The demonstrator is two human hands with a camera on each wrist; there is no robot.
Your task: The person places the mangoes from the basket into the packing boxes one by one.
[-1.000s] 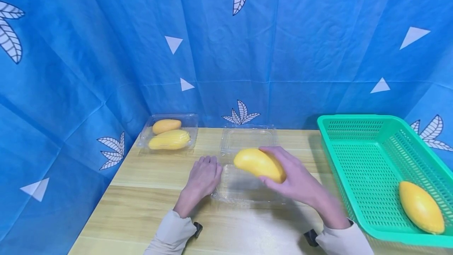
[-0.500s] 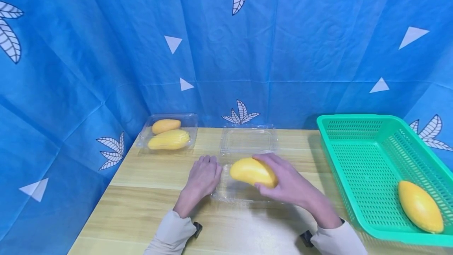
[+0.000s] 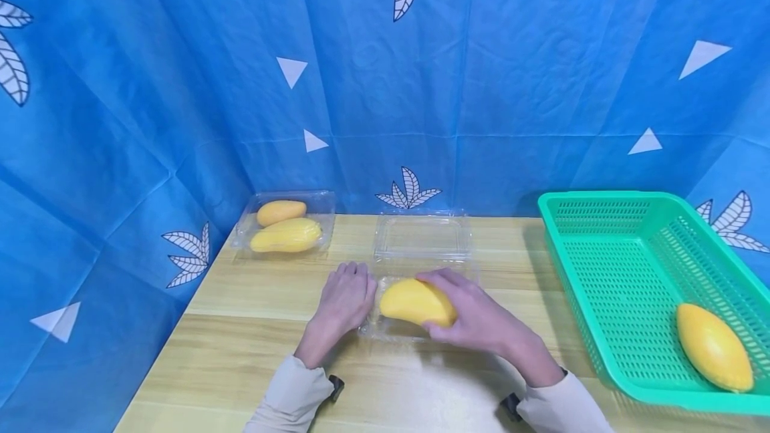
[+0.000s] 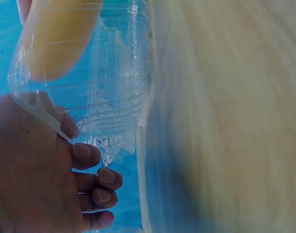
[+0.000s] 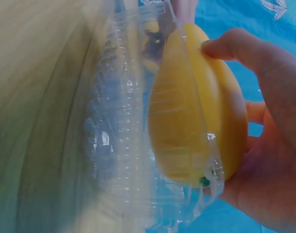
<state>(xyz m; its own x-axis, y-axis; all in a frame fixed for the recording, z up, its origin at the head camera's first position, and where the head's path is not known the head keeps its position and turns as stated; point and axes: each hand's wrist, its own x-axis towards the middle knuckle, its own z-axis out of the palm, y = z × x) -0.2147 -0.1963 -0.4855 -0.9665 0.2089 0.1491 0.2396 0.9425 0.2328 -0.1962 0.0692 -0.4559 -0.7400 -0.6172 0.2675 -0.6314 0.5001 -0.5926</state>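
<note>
My right hand point(image 3: 481, 316) grips a yellow mango point(image 3: 415, 301) with the thumb on one side and the fingers on the other. The mango is low in the tray half of a clear plastic clamshell container point(image 3: 391, 335), whose lid point(image 3: 424, 238) lies folded back towards the curtain. In the right wrist view, the container's wall point(image 5: 123, 111) crosses in front of part of the fruit. At the container's left side, my left hand point(image 3: 343, 296) pinches the rim between thumb and index finger, the other fingers curled, as the left wrist view shows.
A second clear container point(image 3: 327, 209) with two yellow mangoes point(image 3: 285, 236) stands at the back left. On the right is a green perforated basket point(image 3: 601, 272) holding one mango point(image 3: 714, 347). A blue patterned curtain point(image 3: 511, 85) closes off the back and left of the wooden table point(image 3: 240, 353).
My right hand has lowered the mango and carried it leftwards into the container's tray. My left hand has stayed at the container's left rim.
</note>
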